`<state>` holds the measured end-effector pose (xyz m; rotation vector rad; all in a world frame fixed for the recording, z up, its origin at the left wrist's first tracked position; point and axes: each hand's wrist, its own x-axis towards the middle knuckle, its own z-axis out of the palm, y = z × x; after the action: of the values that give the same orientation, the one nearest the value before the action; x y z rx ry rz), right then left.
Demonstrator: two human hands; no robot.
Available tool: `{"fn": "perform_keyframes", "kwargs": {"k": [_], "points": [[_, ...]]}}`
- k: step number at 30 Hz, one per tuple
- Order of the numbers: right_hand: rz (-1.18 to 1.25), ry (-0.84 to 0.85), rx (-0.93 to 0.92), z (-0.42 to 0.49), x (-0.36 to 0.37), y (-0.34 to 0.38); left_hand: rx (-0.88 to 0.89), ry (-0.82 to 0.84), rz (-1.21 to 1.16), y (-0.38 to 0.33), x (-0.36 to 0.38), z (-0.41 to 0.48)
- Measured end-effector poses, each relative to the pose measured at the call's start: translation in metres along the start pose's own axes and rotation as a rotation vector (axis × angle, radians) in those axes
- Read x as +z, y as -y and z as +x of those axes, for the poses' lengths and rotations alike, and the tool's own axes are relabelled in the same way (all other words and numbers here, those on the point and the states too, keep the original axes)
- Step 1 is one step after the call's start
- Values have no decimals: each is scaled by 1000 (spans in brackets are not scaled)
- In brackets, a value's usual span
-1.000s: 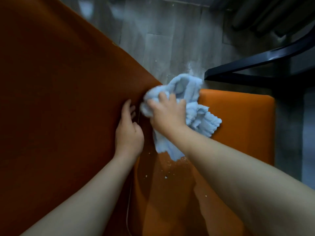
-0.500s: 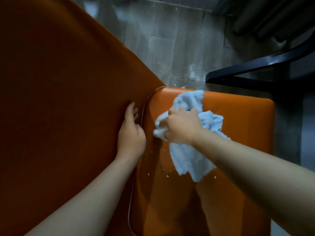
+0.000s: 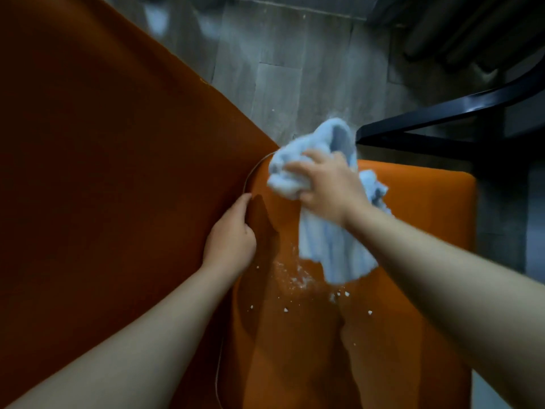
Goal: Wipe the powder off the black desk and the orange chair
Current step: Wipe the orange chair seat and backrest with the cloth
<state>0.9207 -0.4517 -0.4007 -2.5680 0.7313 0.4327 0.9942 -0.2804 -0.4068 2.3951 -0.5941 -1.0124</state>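
The orange chair fills the view: its backrest (image 3: 103,187) on the left, its seat (image 3: 418,208) on the right. My right hand (image 3: 327,184) is shut on a light blue fluffy cloth (image 3: 333,249), pressed on the far part of the seat near the seam; the cloth's tail hangs toward me. White powder crumbs (image 3: 298,278) lie scattered on the seat just below the cloth. My left hand (image 3: 233,234) rests flat against the backrest at the seam, holding nothing, fingers loosely curled.
A black curved frame (image 3: 442,113), the chair's arm or a desk part, runs at the right beyond the seat. Grey tiled floor (image 3: 280,69) lies past the chair, with a dusting of powder near the seat's far edge.
My right hand has swept the cloth back up toward the seat's far corner, uncovering powder crumbs on the seat. My left hand has hardly moved.
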Motion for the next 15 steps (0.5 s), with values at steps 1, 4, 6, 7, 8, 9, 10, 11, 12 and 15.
{"fn": "perform_keyframes", "kwargs": {"k": [1, 4, 6, 7, 8, 9, 10, 11, 12, 15], "points": [[-31, -4, 55, 11, -3, -4, 17, 17, 31, -1, 2, 1], [-117, 46, 124, 18, 11, -10, 37, 56, 108, -2, 9, 5], [-171, 8, 71, -4, 27, -9, 15, 79, 152, -3, 11, 6], [-177, -41, -11, -20, 35, -9, 15, 92, 171, -3, 11, 6], [-139, -76, -123, -37, 41, -10, 29, 101, 191, -5, 11, 7], [-77, -73, -227, -50, 44, -12, 57, 111, 223, -7, 11, 8], [-10, -6, -290, -59, 42, -16, 93, 120, 266, -10, 11, 8], [31, 21, -308, -59, 38, -23, 135, 124, 311, -13, 11, 9], [53, -39, -280, -53, 30, -32, 177, 125, 343, -17, 13, 11], [36, -322, 144, -6, -3, -70, 206, 102, 365, -33, 17, 18]]}}
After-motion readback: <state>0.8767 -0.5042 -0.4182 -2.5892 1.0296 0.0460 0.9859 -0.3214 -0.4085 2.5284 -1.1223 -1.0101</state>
